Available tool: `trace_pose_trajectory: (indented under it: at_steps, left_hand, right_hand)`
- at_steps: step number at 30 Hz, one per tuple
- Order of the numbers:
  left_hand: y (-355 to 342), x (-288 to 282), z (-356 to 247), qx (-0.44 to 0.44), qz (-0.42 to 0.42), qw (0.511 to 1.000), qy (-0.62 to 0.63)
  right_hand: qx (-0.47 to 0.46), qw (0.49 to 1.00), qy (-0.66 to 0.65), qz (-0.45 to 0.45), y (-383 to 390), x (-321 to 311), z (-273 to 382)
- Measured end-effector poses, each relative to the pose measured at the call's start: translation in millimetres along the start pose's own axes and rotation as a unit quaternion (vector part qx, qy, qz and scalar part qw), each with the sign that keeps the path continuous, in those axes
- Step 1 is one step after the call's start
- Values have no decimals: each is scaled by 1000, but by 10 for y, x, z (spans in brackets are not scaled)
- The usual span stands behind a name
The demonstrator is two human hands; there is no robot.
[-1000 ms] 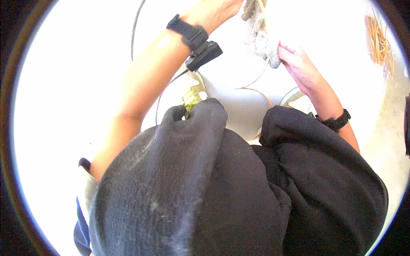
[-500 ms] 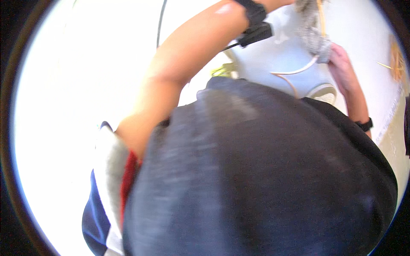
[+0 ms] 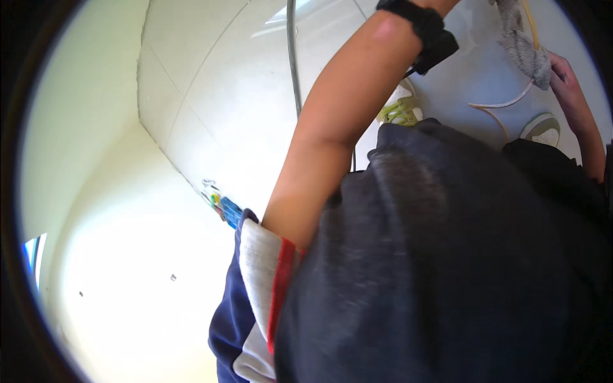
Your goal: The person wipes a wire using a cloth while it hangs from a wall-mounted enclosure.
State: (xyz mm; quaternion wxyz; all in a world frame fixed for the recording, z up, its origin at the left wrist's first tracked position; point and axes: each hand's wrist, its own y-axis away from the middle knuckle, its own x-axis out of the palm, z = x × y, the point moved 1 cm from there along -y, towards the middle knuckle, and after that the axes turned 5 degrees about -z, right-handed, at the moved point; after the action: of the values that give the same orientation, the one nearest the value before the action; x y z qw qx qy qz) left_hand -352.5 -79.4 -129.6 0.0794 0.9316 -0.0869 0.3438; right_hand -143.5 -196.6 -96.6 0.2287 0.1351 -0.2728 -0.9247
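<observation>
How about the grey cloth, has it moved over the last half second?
No, not clearly: the grey cloth still ends, in the image, just above the right sneaker; both slid rightward together as the view swung.

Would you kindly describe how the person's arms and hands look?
The left arm has a navy and pale grey sleeve with red edging, and a black strap with a black box. The right hand is bare; the left hand is out of view.

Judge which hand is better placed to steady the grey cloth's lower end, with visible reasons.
The right hand, probably: it is at the lower end of the grey cloth, apparently gripping it. The left forearm runs past the top edge, so the left hand is out of view.
</observation>
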Motion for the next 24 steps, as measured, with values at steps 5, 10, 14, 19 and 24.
trace_pose_trajectory:
  at_steps: [5,10,14,19,24]
  left_hand:
    - [-192,102,269,-8,13,999,-33]
    - [-306,119,323,-38,-40,998,-38]
    - [-386,-9,503,-45,-45,996,-66]
    - [-276,233,445,-113,9,969,-219]
    - [-235,348,825,-194,115,969,-104]
  right_hand:
    - [-72,996,44,10,-73,-333,-196]
    - [-91,988,-87,86,-299,-334,-227]
    - [-68,990,-76,97,-386,-429,-344]
    - [-46,962,-267,27,-414,-195,-471]
    - [-40,981,-192,-8,-521,-421,-493]
